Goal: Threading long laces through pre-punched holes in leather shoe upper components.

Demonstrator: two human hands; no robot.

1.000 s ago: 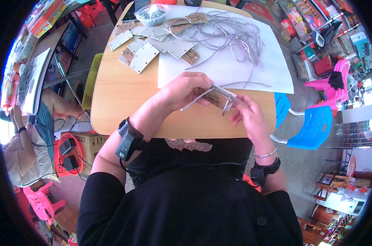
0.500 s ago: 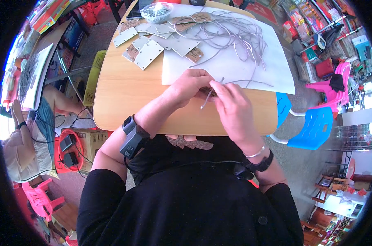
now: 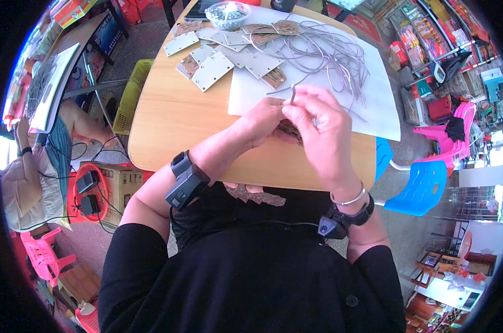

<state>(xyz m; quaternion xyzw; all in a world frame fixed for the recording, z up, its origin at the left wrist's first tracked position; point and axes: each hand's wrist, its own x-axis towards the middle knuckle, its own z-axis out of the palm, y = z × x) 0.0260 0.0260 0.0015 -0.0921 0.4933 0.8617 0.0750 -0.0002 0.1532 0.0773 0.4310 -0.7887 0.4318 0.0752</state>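
Over the near part of the wooden table, my left hand (image 3: 262, 119) is closed on a small brown-patterned board (image 3: 289, 130), mostly covered by the fingers. Close against it, my right hand (image 3: 322, 116) pinches a thin grey cable (image 3: 293, 93), whose end sticks up above the fingertips. Whether the cable passes through the board is hidden. Beyond my hands lies a loose heap of grey cables (image 3: 340, 58) on a white sheet (image 3: 246, 97). Left of the heap are several flat square boards (image 3: 213, 71) with small holes, some pale side up, others brown side up.
At the table's far edge stand a clear bowl (image 3: 227, 23) of small grey pieces and a dark phone (image 3: 198, 10). A yellow crate (image 3: 130, 100) is left of the table, a blue chair (image 3: 418, 188) right. Another person (image 3: 35, 177) sits at the far left.
My right hand has turned and risen slightly, and the pinched cable now points up where it hung down across the fingers. The whole view has shifted a little.
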